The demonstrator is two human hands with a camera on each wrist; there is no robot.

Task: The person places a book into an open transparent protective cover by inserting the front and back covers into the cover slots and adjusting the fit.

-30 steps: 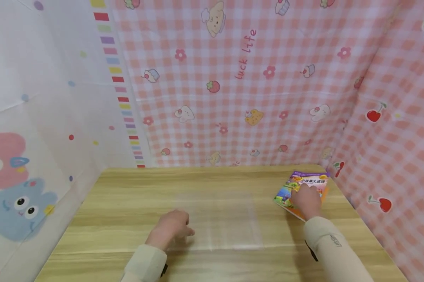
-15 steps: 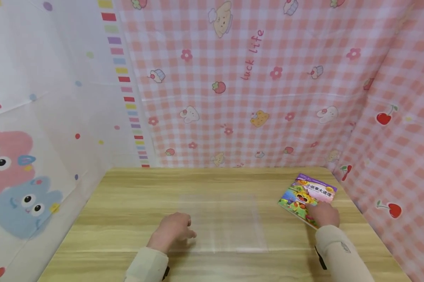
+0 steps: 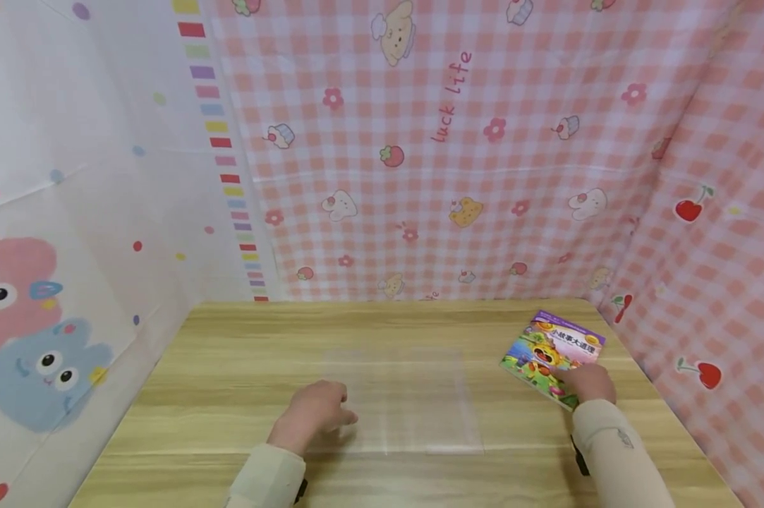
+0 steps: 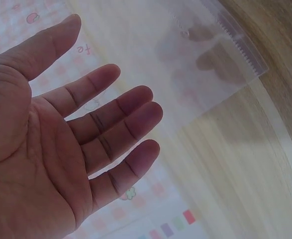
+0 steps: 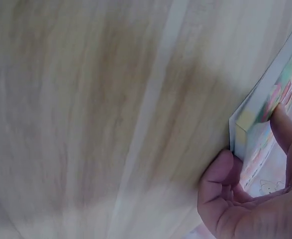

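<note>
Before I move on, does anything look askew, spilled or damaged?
Only the book looks askew: angled to the edges of the table, in the right grip. The clear plastic lies roughly square; no spill or damage shows.

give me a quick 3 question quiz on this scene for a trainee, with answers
1. Which hand holds the book?
2. In the head view, the clear plastic lies:
a) on top of the book
b) between the left hand and the book
c) to the right of the book
3. True or false: the left hand grips something.

Key:
1. The right hand
2. b
3. False; its fingers hold nothing
</note>
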